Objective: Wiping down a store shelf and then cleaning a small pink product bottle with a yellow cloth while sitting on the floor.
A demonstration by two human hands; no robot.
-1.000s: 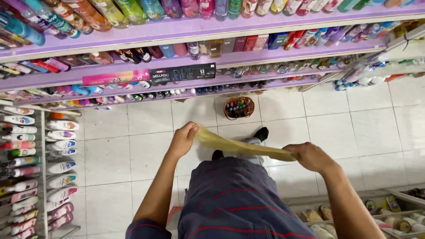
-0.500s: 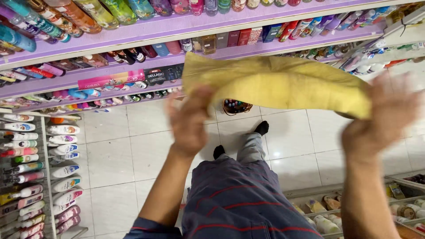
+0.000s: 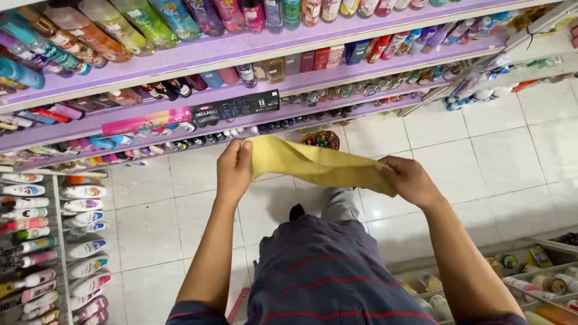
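The left hand [image 3: 233,170] is pinching closed on one end of a yellow cloth [image 3: 319,165], and the right hand [image 3: 412,180] is gripping the other end at three o'clock. The cloth is stretching between them above the white tiled floor [image 3: 150,222], with purple shelves [image 3: 241,48] at twelve o'clock.

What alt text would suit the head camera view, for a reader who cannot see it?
Seen from above, a person's left hand and right hand hold a yellow cloth stretched between them over a white tiled floor. Purple shelves of bottles and small cosmetics stand ahead, and a small basket sits on the floor below them.
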